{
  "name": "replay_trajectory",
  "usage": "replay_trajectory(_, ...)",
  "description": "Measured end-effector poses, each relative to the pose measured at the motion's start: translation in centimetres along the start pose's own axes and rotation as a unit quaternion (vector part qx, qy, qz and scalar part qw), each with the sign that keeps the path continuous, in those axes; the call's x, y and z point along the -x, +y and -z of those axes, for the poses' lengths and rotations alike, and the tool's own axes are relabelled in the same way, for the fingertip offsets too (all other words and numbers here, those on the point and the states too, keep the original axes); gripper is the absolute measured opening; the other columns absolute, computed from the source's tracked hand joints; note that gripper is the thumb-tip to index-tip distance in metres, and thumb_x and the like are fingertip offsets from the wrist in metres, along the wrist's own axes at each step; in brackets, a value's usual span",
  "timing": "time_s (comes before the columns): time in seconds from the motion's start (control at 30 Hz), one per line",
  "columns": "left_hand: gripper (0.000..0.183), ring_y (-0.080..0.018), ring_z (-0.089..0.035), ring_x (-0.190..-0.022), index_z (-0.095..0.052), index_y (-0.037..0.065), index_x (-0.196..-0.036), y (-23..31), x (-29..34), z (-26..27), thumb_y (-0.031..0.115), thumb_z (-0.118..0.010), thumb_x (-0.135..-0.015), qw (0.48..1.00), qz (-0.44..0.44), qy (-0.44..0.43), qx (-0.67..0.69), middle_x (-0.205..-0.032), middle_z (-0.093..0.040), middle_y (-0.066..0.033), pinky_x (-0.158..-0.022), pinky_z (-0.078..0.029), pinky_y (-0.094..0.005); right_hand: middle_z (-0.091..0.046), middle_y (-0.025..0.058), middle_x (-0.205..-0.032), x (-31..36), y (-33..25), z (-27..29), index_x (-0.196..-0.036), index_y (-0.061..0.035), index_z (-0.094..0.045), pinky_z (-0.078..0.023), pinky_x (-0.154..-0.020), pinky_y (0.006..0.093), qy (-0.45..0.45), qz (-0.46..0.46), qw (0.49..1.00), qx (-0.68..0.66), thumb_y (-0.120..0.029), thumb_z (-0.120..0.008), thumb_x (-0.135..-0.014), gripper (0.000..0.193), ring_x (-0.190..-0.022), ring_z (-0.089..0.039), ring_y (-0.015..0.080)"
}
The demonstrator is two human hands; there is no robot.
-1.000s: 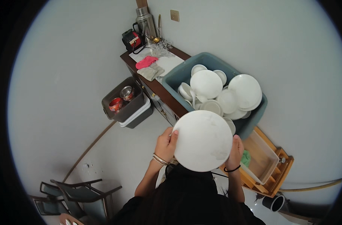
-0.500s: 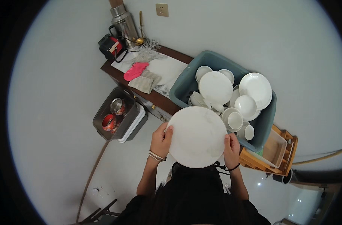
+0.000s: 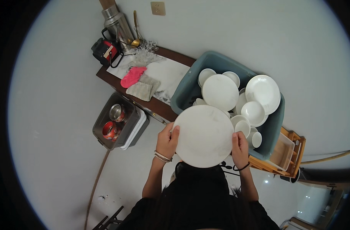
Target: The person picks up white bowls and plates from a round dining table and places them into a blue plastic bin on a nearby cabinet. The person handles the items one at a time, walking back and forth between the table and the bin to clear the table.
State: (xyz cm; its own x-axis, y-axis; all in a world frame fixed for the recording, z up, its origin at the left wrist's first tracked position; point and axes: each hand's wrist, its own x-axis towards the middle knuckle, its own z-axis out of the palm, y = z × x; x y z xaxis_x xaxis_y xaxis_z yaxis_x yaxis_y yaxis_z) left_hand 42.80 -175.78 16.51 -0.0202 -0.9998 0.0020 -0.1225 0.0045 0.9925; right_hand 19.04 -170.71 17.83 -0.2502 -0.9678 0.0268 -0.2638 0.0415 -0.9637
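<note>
Between both hands I hold a round white plate with faint smudges on its face. My left hand grips its left edge, thumb on top; my right hand grips the right edge the same way. The fingers beneath are hidden. Just beyond the plate stands a blue-green plastic tub full of white crockery. In it are a flat plate, a shiny white dish, a bowl and several cups and small bowls. My held plate overlaps the tub's near edge in view.
A marble-topped counter carries a pink cloth, a grey cloth, a steel thermos and a black-and-red device. Below, a grey bin holds red pots. A wooden crate stands beside the tub.
The plate has shifted slightly up in the view, now covering more of the spoons and cups at the tub's near side. The view has turned slightly; both hands keep their grip.
</note>
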Motion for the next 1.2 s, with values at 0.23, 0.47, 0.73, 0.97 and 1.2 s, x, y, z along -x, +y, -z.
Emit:
replay_trajectory(0.23, 0.028, -0.0033, -0.047, -0.051, -0.056, -0.001, -0.103, 1.1, -2.9, -1.8, 0.024, -0.049, -0.092, 0.998, 0.004, -0.019, -0.056, -0.063, -0.057, -0.0027, -0.045, -0.037, -0.0218, -0.049, 0.0, -0.07, -2.7, -1.2, 1.9, -0.088, 0.0016, -0.053, -0.036, -0.059, 0.0209, 0.001, 0.0, 1.0, 0.026, -0.021, -0.044, -0.094, 0.025, -0.065, -0.041, 0.0069)
replay_trajectory(0.47, 0.028, -0.0029, -0.045, -0.047, -0.056, -0.001, -0.105, 3.1, -5.3, -4.0, 0.023, -0.05, -0.092, 0.997, 0.023, -0.044, -0.065, -0.06, -0.056, -0.0001, -0.043, -0.035, -0.0217, -0.05, 0.0013, -0.067, -5.5, -0.7, 3.6, -0.088, 0.0035, -0.054, -0.037, -0.057, 0.0213, 0.008, -0.02, 1.0, 0.002, -0.019, -0.048, -0.092, 0.024, -0.063, -0.043, 0.0068)
replay_trajectory(0.73, 0.025, -0.0037, -0.045, -0.047, -0.054, 0.0, -0.108, 1.8, -11.0, -3.9, 0.015, -0.049, -0.089, 0.991, 0.007, -0.104, -0.088, -0.058, -0.056, -0.003, -0.044, -0.035, -0.022, -0.055, 0.0179, -0.066, -8.2, -2.1, 4.2, -0.077, 0.0035, -0.053, -0.043, -0.054, 0.0344, 0.014, 0.031, 0.991, 0.131, -0.017, -0.054, -0.086, 0.023, -0.057, -0.055, 0.0302)
replay_trajectory(0.97, 0.023, -0.0205, -0.062, -0.07, -0.055, -0.002, -0.101, 2.9, -16.4, -4.8, 0.011, -0.052, -0.082, 0.967, -0.076, -0.169, -0.176, -0.078, -0.061, -0.0133, -0.061, -0.05, -0.0301, -0.056, 0.0195, -0.061, -12.8, -2.1, 5.3, -0.069, 0.0029, -0.053, -0.043, -0.053, 0.0412, 0.018, 0.061, 0.965, 0.256, -0.017, -0.058, -0.081, 0.024, -0.056, -0.055, 0.0359)
replay_trajectory(1.2, 0.012, -0.0168, -0.058, -0.043, -0.059, -0.002, -0.087, 5.2, -20.0, -6.8, 0.006, -0.053, -0.081, 0.965, -0.033, -0.188, -0.18, -0.062, -0.058, -0.0119, -0.042, -0.046, -0.0281, -0.06, 0.0202, -0.064, -18.2, -0.8, 5.7, -0.066, 0.0034, -0.06, -0.047, -0.058, 0.039, -0.021, 0.019, 0.948, 0.318, -0.02, -0.063, -0.077, 0.027, -0.06, -0.058, 0.0353)
